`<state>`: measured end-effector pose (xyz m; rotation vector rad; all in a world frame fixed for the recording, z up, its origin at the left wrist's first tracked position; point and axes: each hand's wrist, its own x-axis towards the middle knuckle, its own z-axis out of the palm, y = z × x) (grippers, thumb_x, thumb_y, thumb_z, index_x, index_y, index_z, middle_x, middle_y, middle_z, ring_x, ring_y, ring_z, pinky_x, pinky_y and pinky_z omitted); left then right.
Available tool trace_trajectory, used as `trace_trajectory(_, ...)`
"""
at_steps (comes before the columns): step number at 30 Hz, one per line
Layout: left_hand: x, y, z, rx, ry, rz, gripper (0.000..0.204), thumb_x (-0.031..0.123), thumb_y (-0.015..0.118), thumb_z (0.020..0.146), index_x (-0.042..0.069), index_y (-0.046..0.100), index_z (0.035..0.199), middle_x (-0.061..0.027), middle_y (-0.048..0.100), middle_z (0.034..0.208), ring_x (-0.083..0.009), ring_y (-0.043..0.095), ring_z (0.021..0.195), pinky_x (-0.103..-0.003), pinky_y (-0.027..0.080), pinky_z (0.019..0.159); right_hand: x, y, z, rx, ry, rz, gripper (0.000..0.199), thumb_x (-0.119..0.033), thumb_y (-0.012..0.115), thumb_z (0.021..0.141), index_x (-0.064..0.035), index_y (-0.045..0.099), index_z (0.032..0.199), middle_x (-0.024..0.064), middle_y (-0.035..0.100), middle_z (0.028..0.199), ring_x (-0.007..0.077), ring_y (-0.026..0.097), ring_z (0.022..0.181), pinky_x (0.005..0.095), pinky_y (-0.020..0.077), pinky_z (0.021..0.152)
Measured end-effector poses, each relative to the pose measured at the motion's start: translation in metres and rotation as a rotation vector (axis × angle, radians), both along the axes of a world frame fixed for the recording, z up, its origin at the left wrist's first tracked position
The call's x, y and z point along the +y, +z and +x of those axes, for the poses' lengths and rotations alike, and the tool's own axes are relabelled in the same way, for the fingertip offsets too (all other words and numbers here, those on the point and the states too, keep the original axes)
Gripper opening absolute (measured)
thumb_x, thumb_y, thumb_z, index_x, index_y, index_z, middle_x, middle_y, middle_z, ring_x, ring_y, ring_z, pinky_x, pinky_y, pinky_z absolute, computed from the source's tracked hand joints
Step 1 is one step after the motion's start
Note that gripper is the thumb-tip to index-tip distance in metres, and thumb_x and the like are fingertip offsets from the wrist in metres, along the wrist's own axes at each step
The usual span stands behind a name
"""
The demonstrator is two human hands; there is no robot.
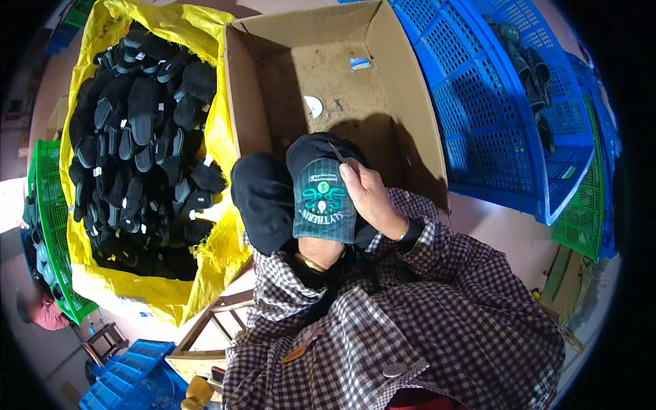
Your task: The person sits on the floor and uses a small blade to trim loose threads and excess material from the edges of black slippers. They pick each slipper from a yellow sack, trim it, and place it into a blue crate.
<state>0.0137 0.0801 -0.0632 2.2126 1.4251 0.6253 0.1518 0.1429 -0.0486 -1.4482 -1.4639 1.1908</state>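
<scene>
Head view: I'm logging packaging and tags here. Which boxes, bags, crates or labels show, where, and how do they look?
Cardboard box: top centre, open, brown.
Sticker: inside the box, small, blue-white.
Yellow bag: left, open, full of black slippers.
Blue crate: upper right, perforated plastic.
Green crate: far left.
Emblem patch: on slipper at right hand, teal-grey.

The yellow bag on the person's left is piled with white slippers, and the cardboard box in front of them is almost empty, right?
Not quite. The head view shows the slippers in the yellow bag are black, not white, with only small white tags on them. The rest holds: the bag sits on the person's left, and the cardboard box in front is almost empty.
</scene>
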Motion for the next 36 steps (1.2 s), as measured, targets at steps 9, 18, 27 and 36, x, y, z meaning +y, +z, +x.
trace_trajectory(9,-0.013,0.011,-0.004,0.056,0.074,-0.052,0.048,0.024,0.044,0.093,0.007,0.042,0.138,-0.0165,0.042,0.141,-0.0331,0.041,0.129,-0.045,0.031,0.108,-0.014,-0.005,-0.006,-0.252,-0.01,0.197,0.028,-0.03,0.061,0.09,-0.0022,0.057,0.093,0.0182,0.064,0.075,0.0344,0.065,0.068,0.0393,0.0503,0.056)
trace_trajectory(18,0.005,0.008,-0.003,-0.124,0.044,-0.052,0.044,0.024,0.046,0.091,0.005,0.049,0.131,-0.0171,0.05,0.133,-0.0344,0.046,0.123,-0.045,0.034,0.105,-0.014,-0.001,-0.001,-0.219,-0.055,0.16,0.024,-0.025,0.063,0.089,-0.0015,0.057,0.093,0.0164,0.064,0.078,0.0352,0.064,0.068,0.0392,0.0505,0.058)
trace_trajectory(27,-0.006,0.017,0.005,0.002,-0.007,0.003,0.047,0.019,0.05,0.088,0.007,0.049,0.133,-0.0169,0.047,0.137,-0.0356,0.042,0.127,-0.047,0.03,0.108,-0.018,-0.004,0.014,-0.139,-0.073,0.061,0.026,-0.025,0.059,0.092,-0.0001,0.058,0.1,0.0173,0.064,0.08,0.0322,0.065,0.071,0.037,0.0504,0.062)
trace_trajectory(36,0.028,0.002,0.007,-0.277,-0.236,-0.173,0.051,0.02,0.036,0.098,0.006,0.027,0.146,-0.0101,0.03,0.15,-0.0236,0.03,0.138,-0.035,0.022,0.116,0.031,0.021,0.03,-0.225,0.163,-0.096,0.043,-0.04,0.047,0.097,0.0011,0.056,0.092,0.0216,0.059,0.077,0.0342,0.061,0.074,0.0374,0.0462,0.066)
